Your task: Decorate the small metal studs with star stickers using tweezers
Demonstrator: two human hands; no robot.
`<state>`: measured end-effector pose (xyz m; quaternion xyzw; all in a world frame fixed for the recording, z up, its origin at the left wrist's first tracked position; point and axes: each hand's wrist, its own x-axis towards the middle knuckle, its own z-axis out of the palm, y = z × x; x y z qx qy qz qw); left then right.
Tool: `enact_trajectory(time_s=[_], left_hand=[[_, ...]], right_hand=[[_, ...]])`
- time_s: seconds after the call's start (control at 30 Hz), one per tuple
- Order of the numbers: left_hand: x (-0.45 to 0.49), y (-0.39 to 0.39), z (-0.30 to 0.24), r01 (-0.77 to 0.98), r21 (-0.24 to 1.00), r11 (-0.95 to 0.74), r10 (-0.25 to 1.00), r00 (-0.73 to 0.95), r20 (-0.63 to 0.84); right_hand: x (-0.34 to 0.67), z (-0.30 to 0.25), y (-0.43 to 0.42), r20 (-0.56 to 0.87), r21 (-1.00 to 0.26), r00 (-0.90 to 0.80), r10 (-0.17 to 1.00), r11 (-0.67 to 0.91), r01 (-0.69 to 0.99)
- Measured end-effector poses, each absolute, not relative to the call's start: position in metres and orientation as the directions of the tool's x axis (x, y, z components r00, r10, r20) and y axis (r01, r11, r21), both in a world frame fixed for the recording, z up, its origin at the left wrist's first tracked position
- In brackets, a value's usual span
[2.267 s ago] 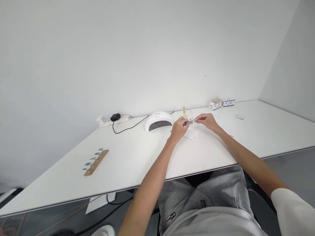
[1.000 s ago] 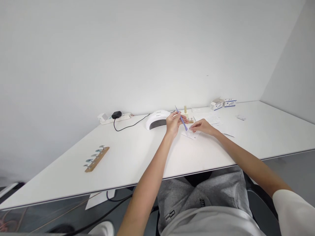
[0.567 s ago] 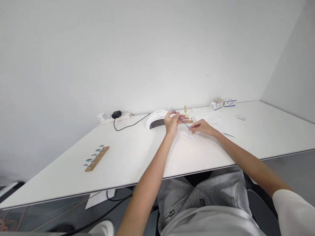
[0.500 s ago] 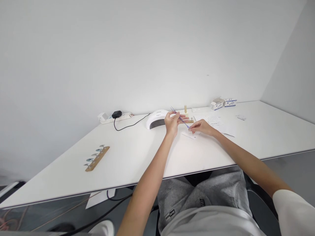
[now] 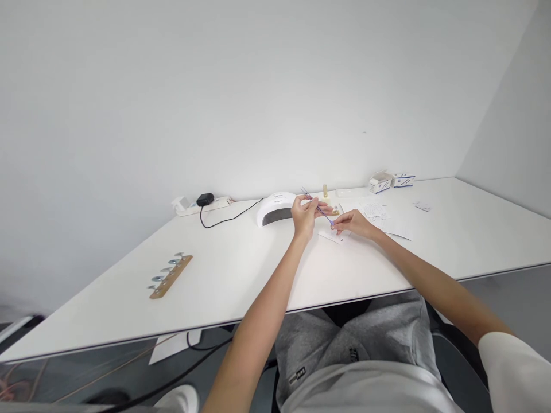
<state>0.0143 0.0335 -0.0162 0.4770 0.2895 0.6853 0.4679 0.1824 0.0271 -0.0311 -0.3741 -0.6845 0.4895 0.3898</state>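
My left hand (image 5: 304, 215) holds slim purple tweezers (image 5: 323, 214), slanting down to the right, their two prongs apart at the upper left. Its thumb and forefinger are closed on them, and the other fingers stretch out to the right. My right hand (image 5: 350, 223) has thumb and fingers pinched together at the lower end of the tweezers; a tiny thing seems to sit there, too small to name. Under the hands lies a small white paper (image 5: 330, 236). Just behind them a short wooden strip (image 5: 336, 211) is partly hidden.
A white nail lamp (image 5: 278, 202) stands left of my hands. A wooden strip with several nail tips on stands (image 5: 171, 277) lies at the left. Behind are a black adapter (image 5: 205, 199) and a power strip (image 5: 221, 203). Printed papers (image 5: 375, 211) and small boxes (image 5: 380, 182) lie right.
My left hand has shifted slightly to the right with the tweezers, toward my right hand. My right hand stays nearly where it was.
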Motion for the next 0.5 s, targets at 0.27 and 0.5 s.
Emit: enact_trajectory(time_s=[0.27,0.5], left_hand=[[0.0081,0.0318,-0.0082,-0.356,0.811,-0.464,0.885,-0.227,0.407],[0.0141,0.0301,-0.01,-0.374,0.816,-0.44,0.898,-0.161,0.41]], right_hand=[[0.1845,-0.0273,0.0285,0.151,-0.981,-0.416,0.897,0.187,0.048],[0.184,-0.0229,0.0234,0.152,-0.977,-0.47,0.87,0.205,0.064]])
